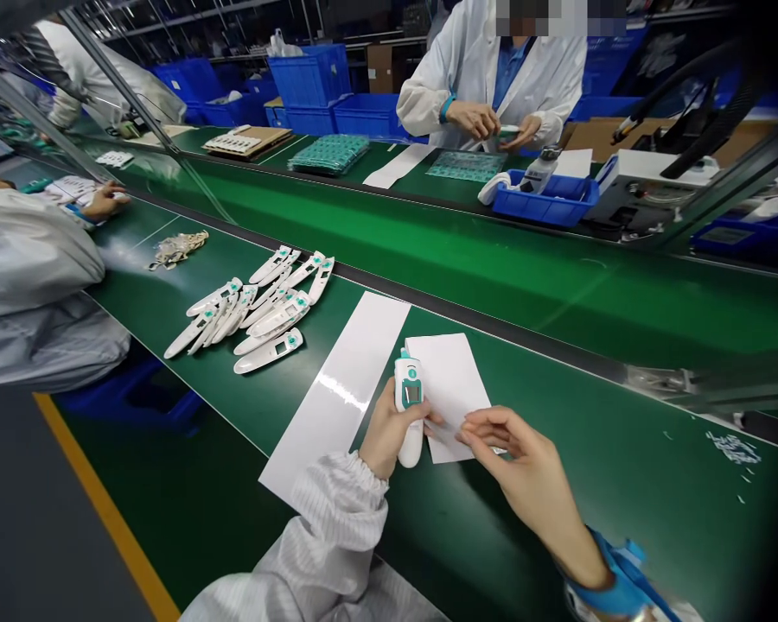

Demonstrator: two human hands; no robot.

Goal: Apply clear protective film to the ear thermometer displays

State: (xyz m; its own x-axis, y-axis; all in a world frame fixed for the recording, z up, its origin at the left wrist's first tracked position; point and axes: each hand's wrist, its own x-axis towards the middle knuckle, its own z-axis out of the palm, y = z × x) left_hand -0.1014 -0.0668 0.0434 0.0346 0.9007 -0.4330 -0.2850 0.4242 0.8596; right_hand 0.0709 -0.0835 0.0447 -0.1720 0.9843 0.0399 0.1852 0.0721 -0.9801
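My left hand (382, 430) is closed around a white and teal handheld thermometer (412, 371), its small screen and button facing up. The thermometer is tilted slightly, tip pointing away from me, over the left edge of a white sheet (454, 367). To its right, my right hand (525, 453) has thumb and forefinger pinched together above the sheet's near corner. Whatever lies between those fingertips, if anything, is too small to make out. A long glossy white strip (343, 380) lies flat to the left of my left hand.
Several white thermometer bodies (276, 315) lie heaped on the green bench, left of the strip. Small loose parts (180, 249) sit farther left, and white scraps (732, 447) at right. Across the green conveyor (428, 233), a person handles a similar item beside a blue bin (545, 206).
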